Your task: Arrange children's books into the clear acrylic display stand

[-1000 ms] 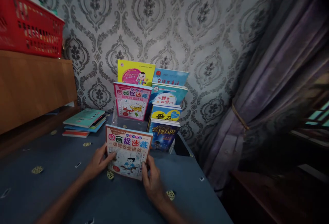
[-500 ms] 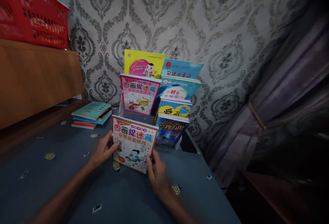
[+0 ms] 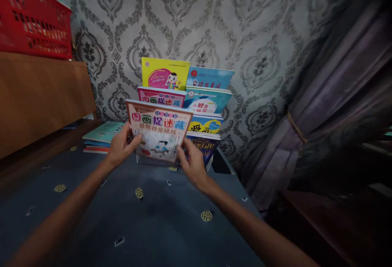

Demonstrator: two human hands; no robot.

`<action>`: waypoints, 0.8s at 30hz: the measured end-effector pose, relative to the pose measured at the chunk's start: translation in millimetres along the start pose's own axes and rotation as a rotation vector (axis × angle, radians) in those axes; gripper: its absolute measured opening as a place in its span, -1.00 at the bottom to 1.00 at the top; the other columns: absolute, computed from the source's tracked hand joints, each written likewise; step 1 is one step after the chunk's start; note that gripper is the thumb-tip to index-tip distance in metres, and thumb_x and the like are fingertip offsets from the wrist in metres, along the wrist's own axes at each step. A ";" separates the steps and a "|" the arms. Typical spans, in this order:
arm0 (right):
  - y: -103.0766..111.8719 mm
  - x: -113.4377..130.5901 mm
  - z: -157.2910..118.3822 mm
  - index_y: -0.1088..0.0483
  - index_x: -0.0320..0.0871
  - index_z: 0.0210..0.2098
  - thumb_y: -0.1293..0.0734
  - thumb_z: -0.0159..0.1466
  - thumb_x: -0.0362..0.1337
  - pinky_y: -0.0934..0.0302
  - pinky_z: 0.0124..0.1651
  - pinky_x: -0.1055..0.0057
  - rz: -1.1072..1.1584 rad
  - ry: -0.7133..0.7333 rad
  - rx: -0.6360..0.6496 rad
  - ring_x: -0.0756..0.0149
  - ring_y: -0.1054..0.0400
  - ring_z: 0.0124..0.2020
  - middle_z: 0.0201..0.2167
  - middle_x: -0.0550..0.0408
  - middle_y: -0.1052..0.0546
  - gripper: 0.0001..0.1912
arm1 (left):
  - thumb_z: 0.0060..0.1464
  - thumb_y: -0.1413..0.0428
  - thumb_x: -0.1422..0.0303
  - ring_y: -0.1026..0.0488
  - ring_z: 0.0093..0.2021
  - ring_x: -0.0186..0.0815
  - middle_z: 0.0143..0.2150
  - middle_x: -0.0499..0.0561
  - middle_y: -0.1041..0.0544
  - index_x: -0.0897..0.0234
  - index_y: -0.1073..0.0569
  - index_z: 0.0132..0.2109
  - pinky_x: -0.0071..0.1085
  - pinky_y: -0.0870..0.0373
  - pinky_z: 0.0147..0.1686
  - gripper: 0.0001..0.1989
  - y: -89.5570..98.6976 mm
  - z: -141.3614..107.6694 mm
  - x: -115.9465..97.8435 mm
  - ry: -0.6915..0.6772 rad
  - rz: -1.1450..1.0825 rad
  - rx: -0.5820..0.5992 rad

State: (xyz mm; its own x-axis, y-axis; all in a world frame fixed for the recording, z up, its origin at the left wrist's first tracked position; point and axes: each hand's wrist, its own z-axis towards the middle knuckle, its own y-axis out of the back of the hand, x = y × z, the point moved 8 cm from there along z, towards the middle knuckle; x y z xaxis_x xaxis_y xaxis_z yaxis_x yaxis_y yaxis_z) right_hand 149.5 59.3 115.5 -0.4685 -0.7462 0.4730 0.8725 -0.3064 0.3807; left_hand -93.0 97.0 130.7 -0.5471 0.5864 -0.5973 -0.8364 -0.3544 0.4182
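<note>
Between my two hands is a brown-bordered picture book (image 3: 157, 132), cover facing me and tilted slightly. My left hand (image 3: 121, 146) grips its left edge, thumb on the cover. Its right edge is pinched by my right hand (image 3: 192, 159). Right behind it stands a pink-bordered book (image 3: 162, 95), its lower part hidden by the held one. A yellow book (image 3: 165, 71) rises behind that. To the right, a column of books includes a light-blue book (image 3: 210, 77), a teal book (image 3: 210, 99), a yellow-and-blue book (image 3: 205, 124) and a dark-blue book (image 3: 206, 146), partly covered by my right hand.
A stack of books (image 3: 101, 134) lies flat on the blue patterned tabletop (image 3: 165, 226) at left. Beyond it are a wooden cabinet (image 3: 45, 95) and a red basket (image 3: 36, 18). Patterned wallpaper (image 3: 183, 22) backs the table; a tied curtain (image 3: 284, 124) hangs at right.
Both hands have raised the brown-bordered book and moved it forward toward the rack of books. It now covers most of the pink-bordered book. The view has shifted slightly.
</note>
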 end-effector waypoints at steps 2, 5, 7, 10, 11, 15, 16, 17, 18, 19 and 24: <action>8.5 2.6 33.7 -0.38 -0.11 -0.10 -0.19 0.44 -0.19 -0.32 -0.15 0.27 -0.040 0.057 -0.024 0.20 -0.40 -0.24 -0.26 0.01 -0.52 -0.82 | 0.17 -0.10 0.05 -0.43 -0.36 -0.28 -0.34 -0.05 -0.49 0.20 -0.37 -0.15 -0.39 -0.34 -0.38 -0.69 10.4 27.6 -14.4 -0.093 0.002 -0.063; 16.0 1.1 76.5 -0.36 -0.10 -0.15 -0.19 0.42 -0.18 -0.30 -0.18 0.26 -0.075 0.122 -0.043 0.20 -0.37 -0.26 -0.29 0.03 -0.48 -0.83 | 0.19 -0.10 0.09 -0.45 -0.33 -0.28 -0.30 -0.02 -0.51 0.19 -0.36 -0.14 -0.39 -0.37 -0.37 -0.72 20.3 61.7 -29.0 -0.204 0.004 -0.153; 19.2 -1.1 96.0 -0.35 -0.09 -0.17 -0.18 0.43 -0.16 -0.30 -0.17 0.24 -0.092 0.160 -0.064 0.20 -0.35 -0.26 -0.29 0.03 -0.47 -0.82 | 0.19 -0.11 0.09 -0.46 -0.33 -0.27 -0.31 -0.02 -0.52 0.19 -0.37 -0.13 -0.39 -0.38 -0.36 -0.73 23.4 77.3 -33.9 -0.244 0.017 -0.204; 20.2 -6.2 111.8 -0.33 -0.07 -0.17 -0.17 0.43 -0.15 -0.30 -0.16 0.22 -0.098 0.190 -0.086 0.19 -0.34 -0.24 -0.28 0.03 -0.46 -0.83 | 0.18 -0.11 0.11 -0.49 -0.30 -0.27 -0.29 0.00 -0.54 0.20 -0.40 -0.10 -0.38 -0.42 -0.31 -0.72 22.0 90.6 -37.0 -0.277 0.034 -0.234; 19.8 -8.1 114.3 -0.32 -0.07 -0.17 -0.17 0.43 -0.15 -0.31 -0.16 0.21 -0.098 0.197 -0.089 0.19 -0.35 -0.23 -0.26 0.02 -0.46 -0.83 | 0.18 -0.11 0.12 -0.49 -0.29 -0.27 -0.28 0.01 -0.55 0.20 -0.41 -0.08 -0.38 -0.43 -0.30 -0.72 20.9 93.0 -37.1 -0.283 0.038 -0.238; 16.8 -16.6 117.4 -0.31 -0.06 -0.18 -0.17 0.43 -0.17 -0.32 -0.15 0.20 -0.109 0.211 -0.107 0.18 -0.35 -0.22 -0.25 0.01 -0.47 -0.85 | 0.18 -0.11 0.14 -0.49 -0.32 -0.29 -0.25 0.01 -0.57 0.20 -0.42 -0.03 -0.40 -0.43 -0.34 -0.70 14.8 97.8 -32.0 -0.273 0.017 -0.236; 16.0 -18.8 117.5 -0.31 -0.06 -0.18 -0.17 0.43 -0.17 -0.32 -0.15 0.20 -0.112 0.209 -0.110 0.18 -0.35 -0.22 -0.26 0.01 -0.48 -0.85 | 0.17 -0.11 0.14 -0.48 -0.33 -0.29 -0.25 0.01 -0.57 0.20 -0.42 -0.03 -0.41 -0.43 -0.36 -0.70 13.4 98.4 -29.6 -0.265 0.004 -0.233; 15.0 -20.8 117.6 -0.31 -0.06 -0.18 -0.17 0.43 -0.18 -0.31 -0.14 0.20 -0.116 0.207 -0.111 0.17 -0.35 -0.22 -0.26 0.01 -0.48 -0.85 | 0.17 -0.12 0.14 -0.48 -0.33 -0.30 -0.26 0.01 -0.57 0.20 -0.42 -0.05 -0.42 -0.42 -0.37 -0.71 12.4 98.8 -27.1 -0.257 -0.006 -0.233; 14.0 -22.5 117.7 -0.31 -0.06 -0.18 -0.17 0.42 -0.18 -0.31 -0.14 0.20 -0.120 0.205 -0.109 0.17 -0.35 -0.23 -0.26 0.00 -0.48 -0.86 | 0.16 -0.13 0.14 -0.48 -0.33 -0.30 -0.26 0.01 -0.57 0.21 -0.42 -0.07 -0.42 -0.42 -0.38 -0.72 11.5 99.1 -24.7 -0.250 -0.012 -0.232; 13.0 -23.8 118.0 -0.31 -0.06 -0.18 -0.17 0.42 -0.19 -0.30 -0.13 0.20 -0.125 0.204 -0.103 0.18 -0.35 -0.23 -0.26 0.00 -0.48 -0.86 | 0.16 -0.14 0.15 -0.48 -0.33 -0.30 -0.27 0.01 -0.57 0.21 -0.42 -0.09 -0.42 -0.42 -0.38 -0.73 10.8 99.2 -22.4 -0.246 -0.013 -0.233; 10.5 -26.3 120.2 -0.26 -0.06 -0.24 -0.16 0.40 -0.18 -0.26 -0.16 0.22 -0.151 0.190 -0.085 0.18 -0.33 -0.26 -0.31 0.01 -0.45 -0.87 | 0.18 -0.14 0.14 -0.50 -0.32 -0.25 -0.27 0.04 -0.56 0.23 -0.40 -0.12 -0.37 -0.43 -0.37 -0.73 7.7 99.1 -14.4 -0.241 0.020 -0.236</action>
State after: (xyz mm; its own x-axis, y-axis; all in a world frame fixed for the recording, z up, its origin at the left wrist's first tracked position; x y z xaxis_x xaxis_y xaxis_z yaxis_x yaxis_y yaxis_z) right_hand 154.3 146.8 202.6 -0.5671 -0.7833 0.2547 0.8066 -0.4656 0.3642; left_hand -88.3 158.0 210.3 -0.5634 0.7232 -0.3995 -0.8256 -0.5101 0.2411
